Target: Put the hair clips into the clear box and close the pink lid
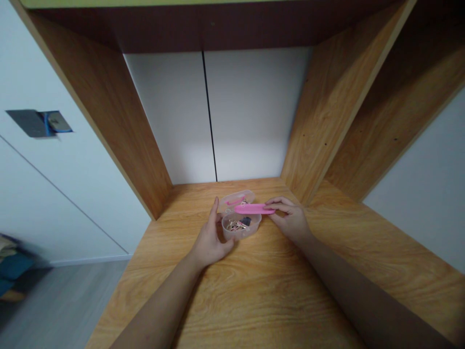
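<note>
A small clear plastic tub [241, 229] sits on the wooden desktop [254, 286], holding several metal clips [235, 225] and a dark clip [246, 221]. Behind it lies a clear lid [236, 198] with pink marks, and I cannot tell if it is hinged to the tub. My left hand [210, 240] curves around the tub's left side, thumb raised. My right hand [288, 220] comes in from the right, its fingers pinching the end of a flat pink plastic strip [253, 209] above the tub.
Oak-veneer side panels [134, 145] rise on both sides of the desk, with a white back panel [250, 111] split by a black seam. Beyond the left panel are a white wall, a grey floor and a blue fabric item [14, 266].
</note>
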Tool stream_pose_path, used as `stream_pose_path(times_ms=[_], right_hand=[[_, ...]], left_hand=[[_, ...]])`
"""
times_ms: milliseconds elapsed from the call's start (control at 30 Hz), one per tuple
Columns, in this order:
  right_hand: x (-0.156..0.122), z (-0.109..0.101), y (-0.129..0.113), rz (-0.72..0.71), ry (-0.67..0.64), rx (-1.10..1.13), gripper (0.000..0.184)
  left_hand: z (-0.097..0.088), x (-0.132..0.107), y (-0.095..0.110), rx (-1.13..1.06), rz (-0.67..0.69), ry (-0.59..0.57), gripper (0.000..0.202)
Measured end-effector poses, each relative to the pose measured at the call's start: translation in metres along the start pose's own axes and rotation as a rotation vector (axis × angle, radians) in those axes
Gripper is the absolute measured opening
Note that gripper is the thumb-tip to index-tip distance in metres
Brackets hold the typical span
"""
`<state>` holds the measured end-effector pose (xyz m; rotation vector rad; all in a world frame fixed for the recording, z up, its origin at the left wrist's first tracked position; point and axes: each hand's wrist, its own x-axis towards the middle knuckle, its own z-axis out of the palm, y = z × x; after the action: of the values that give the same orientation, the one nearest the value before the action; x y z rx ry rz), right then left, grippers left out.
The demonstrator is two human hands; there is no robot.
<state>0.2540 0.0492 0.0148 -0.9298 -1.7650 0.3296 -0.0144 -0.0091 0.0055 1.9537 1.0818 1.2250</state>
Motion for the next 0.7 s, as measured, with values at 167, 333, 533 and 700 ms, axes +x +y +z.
stream_pose_path(times_ms=[167, 333, 533, 700], right_hand=[[0.0, 0.0, -0.003, 0.005, -0.017, -0.056, 0.015], [-0.002, 0.0, 0.003, -0.008, -0.027, -0.089, 0.02], [-0.003, 0.002, 0.012, -0.044, 0.006, -0.087, 0.027], [-0.002, 0.003, 0.013, -0.01, 0.001, -0.075, 0.028]], left_hand=[[-0.001, -0.001, 0.004, 0.018, 0.014, -0.006, 0.12], [-0.001, -0.001, 0.003, 0.033, 0.017, -0.01, 0.119], [0.001, -0.001, 0.005, 0.008, 0.028, -0.027, 0.118], [0.003, 0.0, 0.0, -0.046, -0.014, 0.003, 0.118]])
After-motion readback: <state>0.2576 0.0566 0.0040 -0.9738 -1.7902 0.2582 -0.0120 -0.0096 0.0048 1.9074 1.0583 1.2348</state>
